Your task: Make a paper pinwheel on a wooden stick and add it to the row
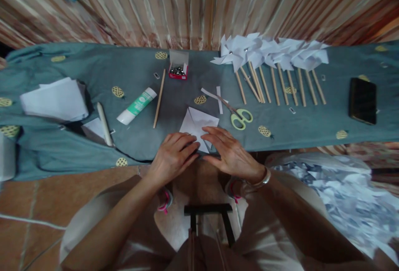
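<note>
Now L hand (173, 154), R hand (230, 152) splayed flat on paper (202, 119); teal cloth (311, 125), striped curtain (199, 9).

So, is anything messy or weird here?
A little. The teal cloth is rucked up at the left, by the stack of white paper. Cut paper strips lie loose beside the scissors, and a heap of paper scraps sits past the table edge at the right.

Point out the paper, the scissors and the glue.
paper (199, 122): head view, bare middle of the white sheet.
scissors (232, 115): head view, where the green handles join.
glue (137, 105): head view, green label at mid-tube.
</note>
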`<state>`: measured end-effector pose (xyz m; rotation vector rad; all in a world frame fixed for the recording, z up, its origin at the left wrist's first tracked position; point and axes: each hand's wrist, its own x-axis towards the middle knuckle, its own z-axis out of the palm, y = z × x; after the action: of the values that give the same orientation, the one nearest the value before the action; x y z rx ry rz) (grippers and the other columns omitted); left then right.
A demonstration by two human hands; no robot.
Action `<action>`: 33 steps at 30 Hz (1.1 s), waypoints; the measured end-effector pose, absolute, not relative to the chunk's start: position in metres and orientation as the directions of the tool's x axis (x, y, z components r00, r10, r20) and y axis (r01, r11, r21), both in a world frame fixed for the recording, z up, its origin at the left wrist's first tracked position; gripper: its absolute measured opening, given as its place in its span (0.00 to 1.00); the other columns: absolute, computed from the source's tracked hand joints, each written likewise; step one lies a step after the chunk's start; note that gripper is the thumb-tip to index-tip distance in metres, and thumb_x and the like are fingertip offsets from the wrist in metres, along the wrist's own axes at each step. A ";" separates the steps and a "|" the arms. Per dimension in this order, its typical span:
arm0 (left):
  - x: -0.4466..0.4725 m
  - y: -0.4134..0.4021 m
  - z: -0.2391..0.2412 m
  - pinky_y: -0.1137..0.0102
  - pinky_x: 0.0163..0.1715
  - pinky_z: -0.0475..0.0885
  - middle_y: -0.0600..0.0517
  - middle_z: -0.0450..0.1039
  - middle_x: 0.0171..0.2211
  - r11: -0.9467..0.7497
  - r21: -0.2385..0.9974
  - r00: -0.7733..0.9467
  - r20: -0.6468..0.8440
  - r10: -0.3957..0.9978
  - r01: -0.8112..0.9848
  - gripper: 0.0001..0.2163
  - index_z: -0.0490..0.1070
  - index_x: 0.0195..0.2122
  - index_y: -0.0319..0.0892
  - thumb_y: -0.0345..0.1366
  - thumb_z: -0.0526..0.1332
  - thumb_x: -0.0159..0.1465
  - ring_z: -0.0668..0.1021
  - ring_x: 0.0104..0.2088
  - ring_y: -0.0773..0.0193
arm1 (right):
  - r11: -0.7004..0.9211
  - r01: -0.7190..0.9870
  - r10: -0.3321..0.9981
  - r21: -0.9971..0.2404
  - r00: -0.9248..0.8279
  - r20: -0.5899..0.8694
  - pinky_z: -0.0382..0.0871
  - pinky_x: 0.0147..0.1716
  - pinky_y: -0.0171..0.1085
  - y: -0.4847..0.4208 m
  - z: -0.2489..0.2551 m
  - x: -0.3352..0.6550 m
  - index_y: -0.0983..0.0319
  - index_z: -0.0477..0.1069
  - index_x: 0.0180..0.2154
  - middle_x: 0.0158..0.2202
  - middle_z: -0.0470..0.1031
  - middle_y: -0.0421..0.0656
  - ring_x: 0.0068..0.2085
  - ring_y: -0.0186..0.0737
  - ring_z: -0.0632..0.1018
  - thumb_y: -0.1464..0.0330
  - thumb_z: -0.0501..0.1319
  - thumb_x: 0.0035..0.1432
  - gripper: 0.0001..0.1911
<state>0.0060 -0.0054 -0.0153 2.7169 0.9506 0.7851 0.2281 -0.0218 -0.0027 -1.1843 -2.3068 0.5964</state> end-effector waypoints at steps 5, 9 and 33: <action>0.011 -0.009 -0.016 0.62 0.41 0.72 0.45 0.77 0.41 -0.770 0.349 0.640 0.428 0.638 0.535 0.08 0.73 0.46 0.39 0.31 0.62 0.66 0.77 0.44 0.55 | 0.478 0.600 0.858 -0.642 -0.474 0.195 0.67 0.61 0.53 -0.022 0.004 0.232 0.60 0.67 0.55 0.61 0.68 0.53 0.62 0.49 0.70 0.69 0.62 0.59 0.21; 0.013 -0.009 -0.016 0.63 0.39 0.72 0.46 0.77 0.39 -0.763 0.350 0.624 0.440 0.646 0.543 0.07 0.73 0.45 0.39 0.32 0.62 0.66 0.76 0.42 0.56 | 0.473 0.611 0.861 -0.635 -0.472 0.187 0.65 0.62 0.53 -0.020 0.006 0.234 0.61 0.68 0.54 0.61 0.68 0.53 0.62 0.49 0.69 0.74 0.59 0.57 0.21; 0.017 -0.007 -0.018 0.68 0.37 0.73 0.47 0.78 0.35 -0.654 0.468 0.501 0.421 0.756 0.595 0.08 0.73 0.46 0.37 0.31 0.57 0.69 0.78 0.36 0.62 | 0.311 0.602 0.950 -0.736 -0.198 0.240 0.69 0.56 0.51 0.004 -0.014 0.210 0.59 0.73 0.33 0.53 0.77 0.48 0.55 0.48 0.76 0.66 0.64 0.59 0.03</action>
<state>0.0166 -0.0070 -0.0177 2.4846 1.1452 0.8900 0.2103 0.0044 -0.0135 -1.3758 -1.8989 0.6529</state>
